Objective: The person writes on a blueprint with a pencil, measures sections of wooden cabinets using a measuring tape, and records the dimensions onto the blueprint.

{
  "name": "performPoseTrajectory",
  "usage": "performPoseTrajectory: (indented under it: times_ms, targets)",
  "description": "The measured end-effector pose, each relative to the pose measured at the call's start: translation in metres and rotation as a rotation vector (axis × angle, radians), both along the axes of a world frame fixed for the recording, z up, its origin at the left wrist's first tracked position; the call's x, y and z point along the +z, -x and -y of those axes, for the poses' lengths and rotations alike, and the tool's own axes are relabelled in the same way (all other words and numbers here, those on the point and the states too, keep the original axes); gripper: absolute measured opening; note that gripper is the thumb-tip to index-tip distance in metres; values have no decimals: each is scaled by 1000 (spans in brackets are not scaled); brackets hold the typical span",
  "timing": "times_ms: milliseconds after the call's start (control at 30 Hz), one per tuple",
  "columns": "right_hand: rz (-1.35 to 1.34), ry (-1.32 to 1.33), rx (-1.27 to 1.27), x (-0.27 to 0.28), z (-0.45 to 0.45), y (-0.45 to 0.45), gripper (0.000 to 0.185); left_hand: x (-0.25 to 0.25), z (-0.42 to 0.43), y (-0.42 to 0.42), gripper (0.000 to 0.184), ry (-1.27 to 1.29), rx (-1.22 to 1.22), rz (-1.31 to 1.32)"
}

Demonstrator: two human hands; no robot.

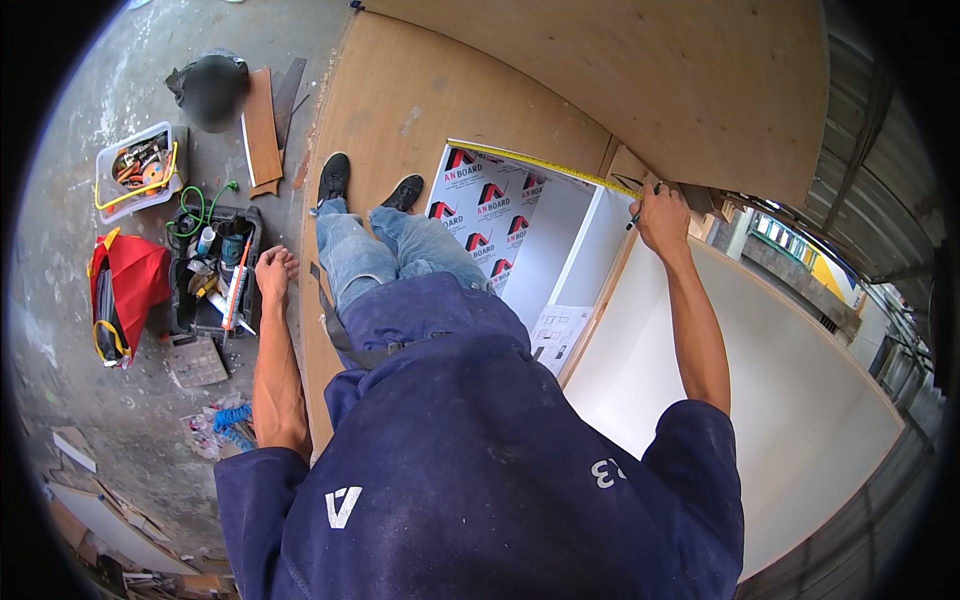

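Observation:
My right hand (662,218) is closed around a slim dark pen (633,214), next to the right end of a yellow measuring tape (545,167). The tape stretches along the far edge of a panel box with printed "AN BOARD" film (492,203) and a white inner divider (592,245). Whether my fingers also pinch the tape is unclear. My left hand (277,274) hangs over the left side beside a black toolbox (252,225), its fingers loosely curled with nothing visible in them.
A clear bin of tools (104,205), a red bag (140,275) and wood strips (262,130) lie on the concrete floor at left. A large white panel (790,400) is at right, a plywood sheet (680,80) at top. A printed drawing (560,330) lies by my waist.

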State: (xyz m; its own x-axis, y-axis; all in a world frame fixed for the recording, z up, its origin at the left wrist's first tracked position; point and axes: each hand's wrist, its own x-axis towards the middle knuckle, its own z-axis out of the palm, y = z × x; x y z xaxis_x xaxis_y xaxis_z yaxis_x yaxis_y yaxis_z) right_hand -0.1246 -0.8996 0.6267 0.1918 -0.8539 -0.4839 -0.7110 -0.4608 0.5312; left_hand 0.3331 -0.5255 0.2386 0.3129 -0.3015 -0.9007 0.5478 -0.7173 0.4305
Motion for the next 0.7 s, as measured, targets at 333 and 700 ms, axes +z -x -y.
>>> performPoseTrajectory:
  times_ms: [333,700]
  targets:
    - [14,18,41,0,-2,0,32,-3,-3,-2,31,0,-9,0]
    - [-1,4,0,0,-1,-1,34,-6,-3,-5,29,4,-1,6]
